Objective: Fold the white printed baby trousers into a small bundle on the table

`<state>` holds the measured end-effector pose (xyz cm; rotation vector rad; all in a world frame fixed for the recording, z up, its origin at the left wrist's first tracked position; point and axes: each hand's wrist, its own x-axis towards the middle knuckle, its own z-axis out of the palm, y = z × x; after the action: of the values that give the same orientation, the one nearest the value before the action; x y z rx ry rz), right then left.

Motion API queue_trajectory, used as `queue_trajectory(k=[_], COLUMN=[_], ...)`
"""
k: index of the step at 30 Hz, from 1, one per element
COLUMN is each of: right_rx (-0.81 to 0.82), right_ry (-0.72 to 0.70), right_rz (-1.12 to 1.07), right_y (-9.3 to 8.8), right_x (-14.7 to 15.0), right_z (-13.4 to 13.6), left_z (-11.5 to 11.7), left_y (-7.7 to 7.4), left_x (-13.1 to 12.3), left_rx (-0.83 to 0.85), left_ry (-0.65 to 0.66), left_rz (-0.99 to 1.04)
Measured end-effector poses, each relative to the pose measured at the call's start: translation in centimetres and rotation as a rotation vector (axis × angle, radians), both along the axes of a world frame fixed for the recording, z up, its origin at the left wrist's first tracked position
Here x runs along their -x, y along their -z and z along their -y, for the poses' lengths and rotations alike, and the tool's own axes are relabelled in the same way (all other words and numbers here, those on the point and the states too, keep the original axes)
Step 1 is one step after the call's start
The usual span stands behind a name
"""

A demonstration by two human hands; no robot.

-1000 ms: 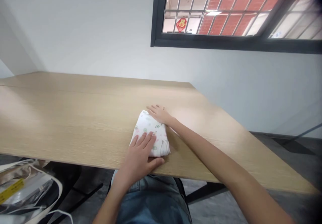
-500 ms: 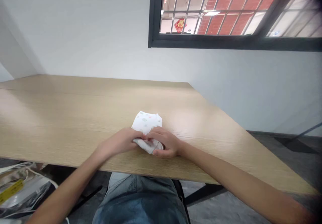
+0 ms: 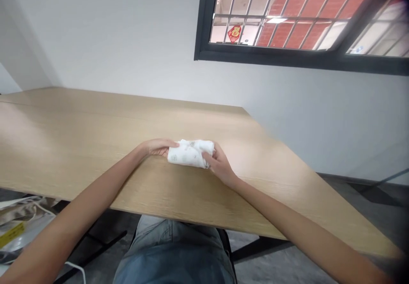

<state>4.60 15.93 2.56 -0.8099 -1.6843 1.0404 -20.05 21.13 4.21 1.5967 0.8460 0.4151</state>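
A white cloth with a small faint print is rolled into a short, thick bundle just over the table top, lying crosswise in front of me. My left hand grips its left end, thumb on top and the other fingers partly hidden behind and below. At the right end, my right hand is closed round the bundle, with the thumb on the near face and fingers over the far side. Whether the roll rests on the table or is slightly lifted, I cannot tell.
The light wood table reaches to a white wall, and its right edge slants toward me. A barred window is above. Below the table's left front lie plastic-wrapped items and a white cable.
The cloth went from a flat, partly folded piece to a compact roll and moved farther from me. Both hands shifted outward to its two ends. The view turned slightly.
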Motion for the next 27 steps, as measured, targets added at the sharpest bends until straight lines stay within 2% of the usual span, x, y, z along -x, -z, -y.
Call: queue_trajectory(k=[3, 6, 11, 14, 16, 18, 20, 23, 27], right_rx=[0.159, 0.165, -0.143, -0.313, -0.464, -0.589, -0.602, -0.483, -0.316], right_ry=[0.095, 0.193, 0.382, 0.517, 0.547, 0.489, 0.415, 0.378, 0.402], right_rz=[-0.097, -0.035, 0.342, 0.543, 0.716, 0.881, 0.984, 1.014, 0.864], right_y=[0.2, 0.4, 0.6, 0.5, 0.5, 0.6, 0.9, 1.1, 0.5], right_x=[0.0, -0.2, -0.5, 0.0, 0.7, 1.4, 1.8, 1.5, 0.1], right_z=[-0.9, -1.5, -2.4, -2.0, -1.2, -0.5, -0.2, -0.5, -1.4], left_z=[-0.3, -0.6, -0.2, 0.8, 1.5, 2.2, 2.7, 2.8, 2.2], left_y=[0.1, 0.3, 0.9, 1.0, 0.9, 1.0, 1.2, 1.6, 1.7], left_x=[-0.1, -0.8, -2.0, -3.4, -4.7, -6.0, -7.1, -7.1, -5.1], left_rx=[-0.022, -0.066, -0.239, -0.462, -0.631, -0.759, -0.824, -0.841, -0.801], left_ry=[-0.095, -0.158, -0.315, -0.47, -0.515, -0.462, -0.363, -0.258, -0.242], left_rz=[0.036, -0.024, -0.207, -0.267, -0.275, -0.277, -0.286, -0.299, -0.281])
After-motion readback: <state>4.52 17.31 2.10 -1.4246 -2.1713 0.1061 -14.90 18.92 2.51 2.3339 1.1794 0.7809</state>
